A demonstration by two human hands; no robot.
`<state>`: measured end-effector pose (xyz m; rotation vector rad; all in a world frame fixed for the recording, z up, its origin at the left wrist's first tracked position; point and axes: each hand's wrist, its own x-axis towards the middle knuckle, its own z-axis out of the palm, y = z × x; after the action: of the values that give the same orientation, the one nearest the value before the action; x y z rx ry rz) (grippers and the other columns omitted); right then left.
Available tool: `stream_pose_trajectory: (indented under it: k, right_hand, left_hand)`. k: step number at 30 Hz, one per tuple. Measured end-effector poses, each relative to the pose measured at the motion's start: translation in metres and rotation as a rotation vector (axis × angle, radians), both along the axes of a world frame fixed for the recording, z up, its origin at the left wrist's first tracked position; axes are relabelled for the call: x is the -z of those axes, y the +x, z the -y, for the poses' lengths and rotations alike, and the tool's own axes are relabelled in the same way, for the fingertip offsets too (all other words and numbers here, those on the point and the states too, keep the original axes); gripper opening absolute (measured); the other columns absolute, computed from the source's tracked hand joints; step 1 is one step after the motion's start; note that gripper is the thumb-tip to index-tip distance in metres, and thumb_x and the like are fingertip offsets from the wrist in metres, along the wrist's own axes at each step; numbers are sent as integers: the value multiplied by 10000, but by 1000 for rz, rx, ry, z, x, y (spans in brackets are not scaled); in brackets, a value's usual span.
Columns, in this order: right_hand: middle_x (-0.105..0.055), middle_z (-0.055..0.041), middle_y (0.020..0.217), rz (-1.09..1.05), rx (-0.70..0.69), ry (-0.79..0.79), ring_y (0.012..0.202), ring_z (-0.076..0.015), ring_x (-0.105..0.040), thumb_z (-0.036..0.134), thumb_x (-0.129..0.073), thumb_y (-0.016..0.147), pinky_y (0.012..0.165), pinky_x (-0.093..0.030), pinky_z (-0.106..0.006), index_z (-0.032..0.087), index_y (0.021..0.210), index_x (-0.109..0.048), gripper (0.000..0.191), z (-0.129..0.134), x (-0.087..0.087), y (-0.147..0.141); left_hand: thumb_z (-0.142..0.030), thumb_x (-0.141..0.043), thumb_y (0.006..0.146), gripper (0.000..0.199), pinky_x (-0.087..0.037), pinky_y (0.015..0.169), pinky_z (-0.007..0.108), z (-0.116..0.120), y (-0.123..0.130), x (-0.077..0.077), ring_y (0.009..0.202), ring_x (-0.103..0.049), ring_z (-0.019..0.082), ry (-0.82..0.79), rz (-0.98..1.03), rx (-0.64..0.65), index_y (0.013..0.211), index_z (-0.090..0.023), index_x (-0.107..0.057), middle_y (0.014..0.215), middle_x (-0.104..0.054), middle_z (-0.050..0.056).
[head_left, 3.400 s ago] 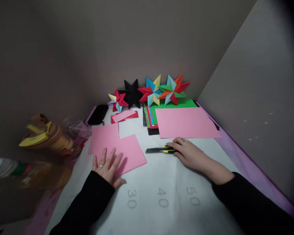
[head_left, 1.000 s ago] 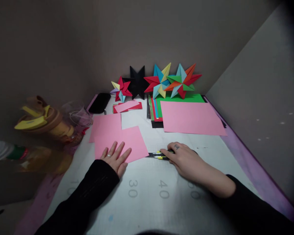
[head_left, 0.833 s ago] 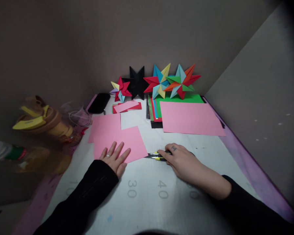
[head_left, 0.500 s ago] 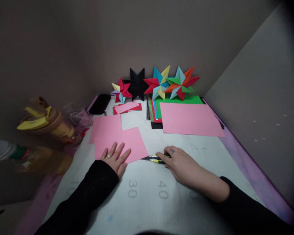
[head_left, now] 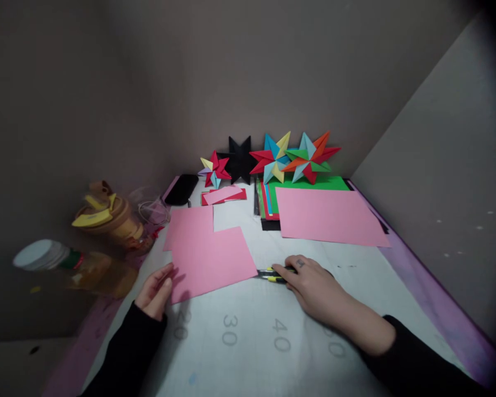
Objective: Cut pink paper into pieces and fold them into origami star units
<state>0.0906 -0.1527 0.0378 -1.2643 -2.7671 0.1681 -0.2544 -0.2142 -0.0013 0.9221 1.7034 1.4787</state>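
My left hand (head_left: 156,292) is beside the left edge of a pink paper sheet (head_left: 213,262), thumb and fingers curved apart with nothing between them. That sheet overlaps a second pink sheet (head_left: 190,220) behind it. On the white mat, my right hand (head_left: 314,284) is closed over a black and yellow utility knife (head_left: 276,275). The knife's tip points left and meets the right corner of the front sheet. Part of the handle is hidden under my fingers.
Folded paper stars (head_left: 275,158) lean on the back wall. A large pink sheet (head_left: 330,215) lies over coloured papers (head_left: 334,183). Red and pink strips (head_left: 225,194) and a black pouch (head_left: 182,189) sit behind. A bottle (head_left: 95,270) and a brown cup (head_left: 124,220) stand left.
My left hand has lifted off the front pink sheet and moved left to its edge. My right hand still holds the knife. The view has shifted slightly.
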Motion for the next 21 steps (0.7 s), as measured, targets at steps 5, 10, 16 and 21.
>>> stream_pose_trajectory:
  k: [5,10,16,21]
  right_hand:
    - [-554,-121,986,-18,60,22,894,-235,-509,77,-462,816,758,-421,-358,207,1209,-564,426,-16,2,15]
    - [-550,-101,998,-70,39,14,908,-215,-510,87,-471,828,780,-420,-341,239,1208,-562,419,-26,2,31]
    - [-548,-101,1006,-80,31,10,917,-211,-512,88,-476,830,786,-422,-342,238,1218,-558,424,-26,2,32]
    - [-546,-103,1001,-66,36,8,935,-217,-501,103,-468,845,794,-419,-347,231,1222,-553,407,-25,1,32]
  left_hand:
    - [-504,-495,810,461,-514,834,375,22,23,-4,1157,-534,262,-169,100,109,1179,-227,-499,1221,-586,121]
    - [-453,-434,848,400,-399,998,454,20,26,-15,1274,-404,286,14,-748,426,1167,-242,-550,1373,-449,106]
    - [-452,-451,866,534,-295,1007,578,-70,53,-31,1352,-241,336,-15,-1540,951,1366,-274,-400,1465,-329,62]
    - [-341,-389,910,517,-236,1068,510,-111,73,-14,1382,-181,254,-7,-1569,1121,1414,-296,-283,1495,-243,-3]
